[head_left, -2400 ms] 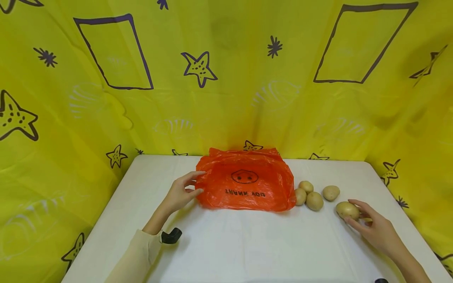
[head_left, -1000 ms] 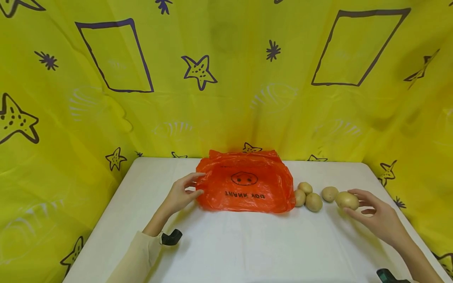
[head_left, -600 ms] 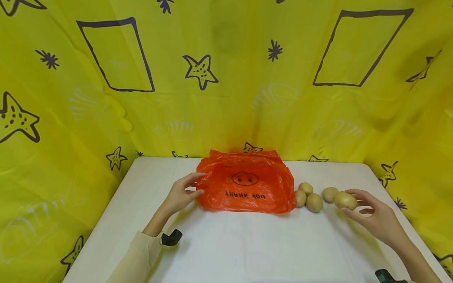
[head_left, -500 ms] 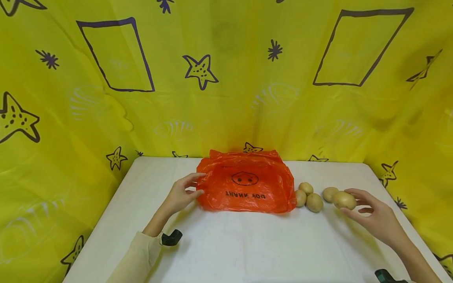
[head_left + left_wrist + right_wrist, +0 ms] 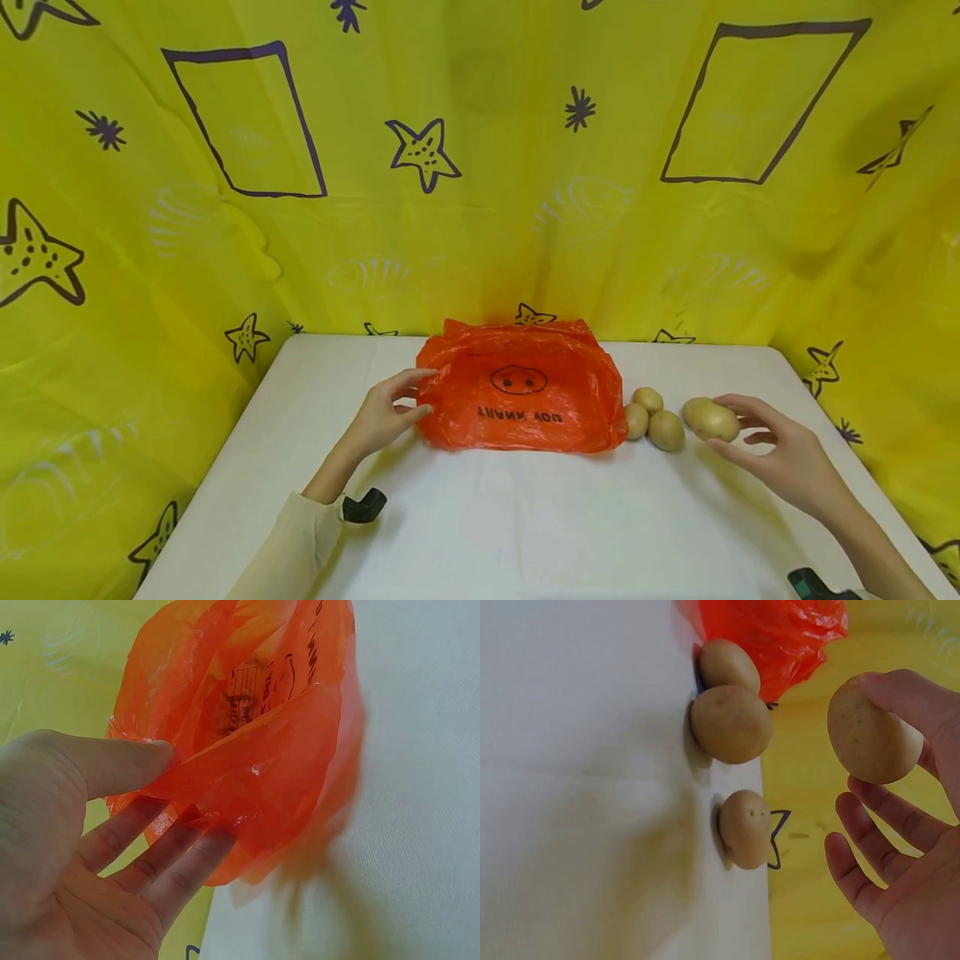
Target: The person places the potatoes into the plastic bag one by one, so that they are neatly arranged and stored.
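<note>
My left hand is at the left side of a red plastic bag printed with a snout and "THANK YOU". In the left wrist view its thumb and fingers pinch the bag's edge, and the mouth gapes. On the right, my right hand holds a potato above the table between thumb and forefinger; the other fingers are spread below it. In the head view this potato partly covers another potato lying on the table.
Several potatoes lie close together against the bag's right side. Under everything is a white table. A yellow curtain with drawn stars stands behind and at both sides.
My right hand has raised the potato off the table and carried it left, nearer the other potatoes. The left hand has stayed at the bag.
</note>
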